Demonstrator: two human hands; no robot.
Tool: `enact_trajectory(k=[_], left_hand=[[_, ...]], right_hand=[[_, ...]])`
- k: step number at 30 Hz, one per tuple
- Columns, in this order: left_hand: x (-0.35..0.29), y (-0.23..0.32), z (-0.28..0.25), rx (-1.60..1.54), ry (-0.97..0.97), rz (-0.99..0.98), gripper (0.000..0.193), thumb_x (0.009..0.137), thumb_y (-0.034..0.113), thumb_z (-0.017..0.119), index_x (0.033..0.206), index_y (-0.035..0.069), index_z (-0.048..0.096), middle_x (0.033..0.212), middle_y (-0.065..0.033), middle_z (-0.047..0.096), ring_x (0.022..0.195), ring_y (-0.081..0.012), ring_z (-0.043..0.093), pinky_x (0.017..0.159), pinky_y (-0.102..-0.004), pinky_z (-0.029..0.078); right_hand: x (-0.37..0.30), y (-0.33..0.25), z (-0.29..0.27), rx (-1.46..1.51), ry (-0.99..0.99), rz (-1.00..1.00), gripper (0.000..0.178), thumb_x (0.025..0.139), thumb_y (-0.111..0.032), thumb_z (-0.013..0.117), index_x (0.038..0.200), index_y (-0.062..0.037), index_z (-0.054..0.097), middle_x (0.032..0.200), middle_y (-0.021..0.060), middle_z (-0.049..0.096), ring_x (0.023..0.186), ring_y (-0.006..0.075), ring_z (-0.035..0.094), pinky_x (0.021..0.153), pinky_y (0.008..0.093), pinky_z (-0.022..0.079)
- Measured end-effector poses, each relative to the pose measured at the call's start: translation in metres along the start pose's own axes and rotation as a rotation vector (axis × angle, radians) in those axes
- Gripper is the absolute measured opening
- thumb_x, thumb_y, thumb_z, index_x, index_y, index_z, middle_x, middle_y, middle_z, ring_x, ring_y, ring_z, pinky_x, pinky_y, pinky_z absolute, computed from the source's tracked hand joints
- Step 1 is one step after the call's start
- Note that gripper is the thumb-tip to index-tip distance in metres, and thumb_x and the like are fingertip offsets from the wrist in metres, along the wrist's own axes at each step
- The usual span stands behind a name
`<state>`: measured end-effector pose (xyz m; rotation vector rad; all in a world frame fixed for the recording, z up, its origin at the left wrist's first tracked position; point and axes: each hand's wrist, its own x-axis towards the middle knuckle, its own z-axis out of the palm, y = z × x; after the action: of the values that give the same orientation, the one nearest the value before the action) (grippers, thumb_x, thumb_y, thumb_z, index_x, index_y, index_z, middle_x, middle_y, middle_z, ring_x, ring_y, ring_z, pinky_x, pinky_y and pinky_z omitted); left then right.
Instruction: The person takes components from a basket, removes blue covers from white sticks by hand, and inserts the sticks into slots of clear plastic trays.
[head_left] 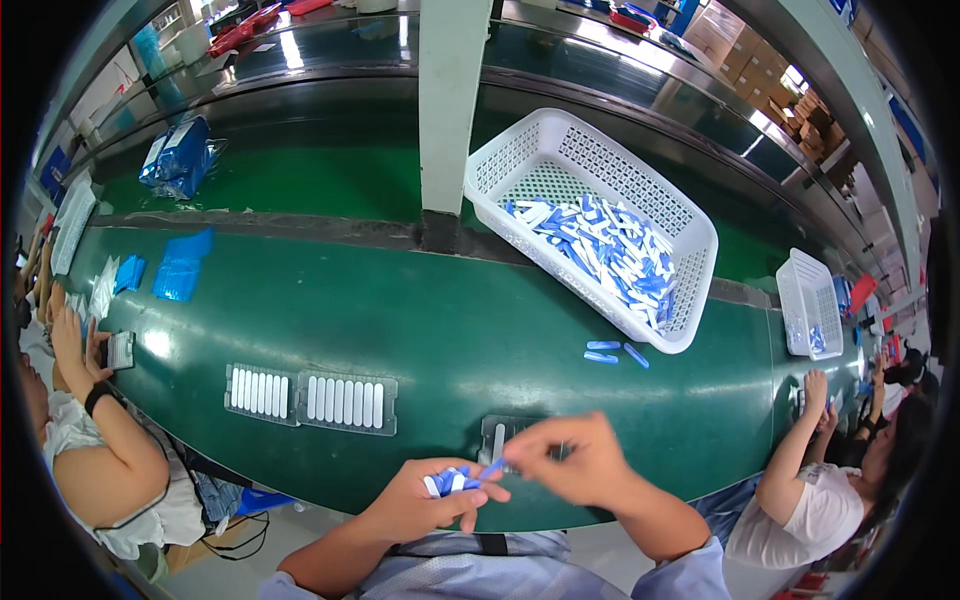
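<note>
My left hand (430, 503) is cupped palm up near the table's front edge, closed around several small oblong blue-and-white pieces (453, 482). Just to its right, my right hand (578, 460) pinches one blue oblong piece (490, 469) between thumb and fingertips. That piece touches or nearly touches the left fingers. Beneath my right hand lies a clear plastic tray (489, 428), partly hidden, with a white piece (499, 441) upright in its left slot. Farther left, two clear trays (391, 410) hold rows of white pieces (345, 401).
A white perforated basket (632, 163) heaped with blue-and-white pieces stands beyond, right of a post (446, 110). Three loose pieces (602, 345) lie before it. Blue plastic bags (184, 265) lie at left. Co-workers sit at both sides; one's hand (98, 352) holds a tray.
</note>
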<state>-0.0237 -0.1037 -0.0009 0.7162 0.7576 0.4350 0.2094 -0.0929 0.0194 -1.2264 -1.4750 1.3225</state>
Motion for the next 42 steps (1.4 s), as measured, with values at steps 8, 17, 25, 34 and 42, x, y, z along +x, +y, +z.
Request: enact_trajectory(k=[8,17,25,34,42], left_hand=[[-0.009,-0.008,-0.021,-0.372,-0.007,-0.008,0.048,0.1,0.002,0.055,0.146,-0.002,0.044,0.14,-0.0219,0.057,0.104,-0.0208,0.064,0.06,-0.0219,0.042],[-0.012,-0.005,-0.016,-0.343,-0.054,0.012,0.049,0.103,0.008,0.053,0.149,-0.001,0.04,0.143,-0.0234,0.054,0.111,-0.0271,0.065,0.063,-0.0242,0.044],[0.001,-0.002,0.005,-0.287,-0.14,0.045,0.056,0.103,0.004,0.048,0.154,0.0,0.027,0.145,-0.0264,0.051,0.119,-0.0328,0.064,0.063,-0.0249,0.044],[0.0,-0.011,-0.013,-0.379,-0.016,0.06,0.047,0.096,-0.002,0.057,0.142,-0.002,0.047,0.14,-0.0245,0.055,0.114,-0.0315,0.064,0.065,-0.0268,0.047],[-0.002,-0.011,-0.011,-0.441,-0.028,0.029,0.046,0.097,-0.002,0.059,0.141,-0.003,0.047,0.135,-0.0229,0.058,0.113,-0.0311,0.064,0.067,-0.0262,0.048]], right_hand=[[0.013,0.008,-0.026,-0.649,-0.27,-0.136,0.025,0.084,-0.013,0.075,0.108,-0.0059,0.07,0.079,0.0041,0.068,0.07,0.0194,0.064,0.073,0.0337,0.047],[0.014,-0.002,-0.014,-0.673,-0.099,-0.197,0.031,0.084,-0.019,0.075,0.113,-0.0099,0.069,0.075,0.0021,0.061,0.07,0.0209,0.061,0.071,0.0356,0.041],[0.001,-0.005,-0.005,-0.409,-0.092,-0.215,0.007,0.087,-0.018,0.076,0.091,-0.0111,0.076,0.067,-0.0016,0.061,0.058,0.0135,0.057,0.064,0.0304,0.043],[0.003,0.006,-0.045,-0.265,-0.132,0.142,0.007,0.085,-0.011,0.076,0.085,-0.0064,0.072,0.07,0.0035,0.069,0.055,0.0104,0.062,0.052,0.026,0.046],[0.019,0.004,-0.03,-0.878,-0.258,-0.274,0.042,0.08,-0.018,0.073,0.12,-0.0099,0.063,0.103,0.0088,0.06,0.093,0.0275,0.056,0.087,0.0383,0.039]])
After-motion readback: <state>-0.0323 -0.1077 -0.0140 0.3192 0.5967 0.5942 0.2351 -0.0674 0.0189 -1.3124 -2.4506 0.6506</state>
